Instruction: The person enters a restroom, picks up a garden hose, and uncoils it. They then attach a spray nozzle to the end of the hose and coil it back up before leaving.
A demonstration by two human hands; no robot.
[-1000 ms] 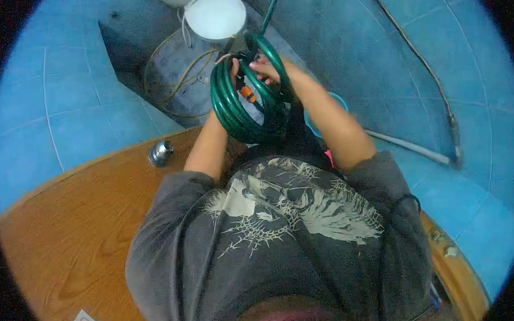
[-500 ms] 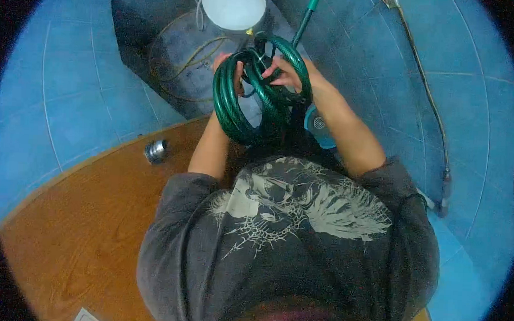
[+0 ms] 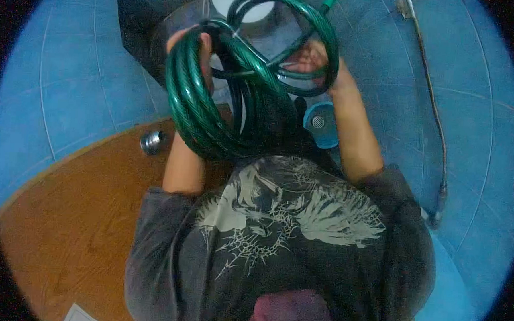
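Note:
A coil of translucent green garden hose (image 3: 194,97) is held up in front of my chest, its several turns hanging down toward my lap. My left hand (image 3: 205,52) is wrapped around the left bundle of turns, thumb showing on the inner side. A looser loop is spread to the right and up. My right hand (image 3: 310,59) is inside that loop, fingers curled by the strands and partly covered by them. A thin tie or cord crosses the middle of the coil.
A white bucket (image 3: 257,14) stands beyond the hose. A shiny metal cylinder (image 3: 153,143) sits on the brown wooden surface (image 3: 94,211) at left. A blue round item with a grille (image 3: 321,126) lies by my right forearm. A thin pipe (image 3: 429,93) runs along the blue tiled wall.
Both hands have moved apart and the coil has come nearer, looking larger. My right hand has drawn a loop out to the right, opening it wider.

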